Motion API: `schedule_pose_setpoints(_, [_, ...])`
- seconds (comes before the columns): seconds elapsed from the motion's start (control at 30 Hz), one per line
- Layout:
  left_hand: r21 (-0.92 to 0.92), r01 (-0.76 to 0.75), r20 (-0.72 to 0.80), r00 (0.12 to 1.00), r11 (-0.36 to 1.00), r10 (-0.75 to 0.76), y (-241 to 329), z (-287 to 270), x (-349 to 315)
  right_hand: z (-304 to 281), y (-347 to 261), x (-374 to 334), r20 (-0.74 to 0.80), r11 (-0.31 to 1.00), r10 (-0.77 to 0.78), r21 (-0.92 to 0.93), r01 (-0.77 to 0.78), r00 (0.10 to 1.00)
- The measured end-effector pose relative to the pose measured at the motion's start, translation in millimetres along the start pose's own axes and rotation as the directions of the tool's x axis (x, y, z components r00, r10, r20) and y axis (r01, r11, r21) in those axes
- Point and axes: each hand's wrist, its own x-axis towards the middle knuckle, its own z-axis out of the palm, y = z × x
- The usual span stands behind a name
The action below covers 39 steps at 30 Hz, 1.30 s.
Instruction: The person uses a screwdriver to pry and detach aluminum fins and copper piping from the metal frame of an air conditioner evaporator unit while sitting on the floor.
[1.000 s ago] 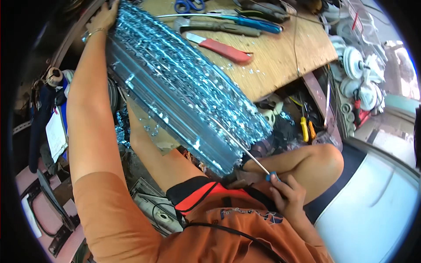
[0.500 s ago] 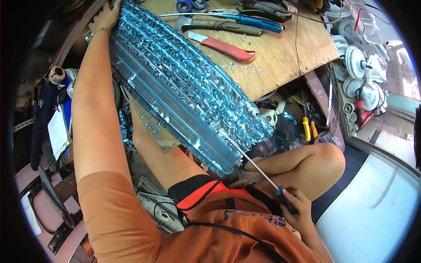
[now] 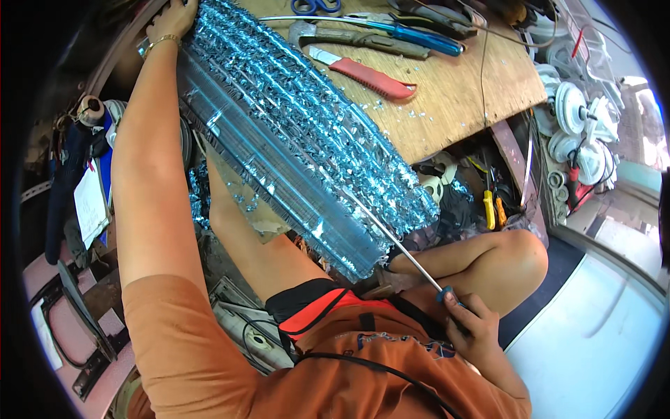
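A long blue finned heat-exchanger coil (image 3: 279, 119) lies slantwise from the far left toward my lap. Much of its upper face is torn into curled shreds. Along the near-left side, a smoother strip of fins remains. My left hand (image 3: 172, 21) grips the coil's far end, with its fingertips partly hidden at the picture's edge. In my right hand (image 3: 476, 325), over my bent leg, is a long screwdriver (image 3: 398, 244) with a dark blue handle. Its shaft slants up and left across the coil's near end, the tip among the fins beside the shredded part.
Beyond the coil is a wooden board (image 3: 447, 105) carrying a red-handled knife (image 3: 373, 78), a hammer (image 3: 366, 40), a blue-handled screwdriver (image 3: 429, 38) and scissors (image 3: 314, 5). Yellow-handled pliers (image 3: 490, 208) stand below its edge. White plastic parts (image 3: 572, 108) are heaped at right.
The right hand has moved slightly up and forward. The screwdriver tip has slid farther up along the fins. My left hand keeps its hold on the coil's far end.
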Motion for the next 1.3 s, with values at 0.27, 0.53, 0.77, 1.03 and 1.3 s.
schedule_pose_setpoints(0.27, [0.030, 0.022, 0.001, 1.000, 0.999, -0.022, -7.4, 1.0, 3.5, 19.0, 4.9, -9.3, -0.066, 0.940, 0.075, 0.338, -0.049, 0.995])
schedule_pose_setpoints(0.53, [-0.011, 0.041, 0.075, 0.996, 0.999, -0.040, 2.9, -4.9, -3.1, 23.7, 1.3, -3.4, -0.108, 0.951, 0.036, 0.310, -0.001, 0.994])
schedule_pose_setpoints(0.77, [-0.005, 0.012, 0.033, 0.999, 1.000, -0.012, -4.0, -4.7, -0.1, 34.8, 5.9, 5.1, -0.008, 0.843, 0.150, 0.524, -0.123, 0.989])
schedule_pose_setpoints(1.03, [-0.012, 0.052, 0.074, 0.996, 0.999, -0.051, -5.8, -8.5, -4.2, 36.6, 12.0, 4.2, -0.018, 0.852, 0.087, 0.520, -0.065, 0.996])
schedule_pose_setpoints(1.3, [0.001, 0.023, 0.029, 0.999, 1.000, -0.023, -3.3, -2.7, -1.9, 32.8, 5.5, -6.5, -0.155, 0.938, 0.010, 0.345, 0.045, 0.988])
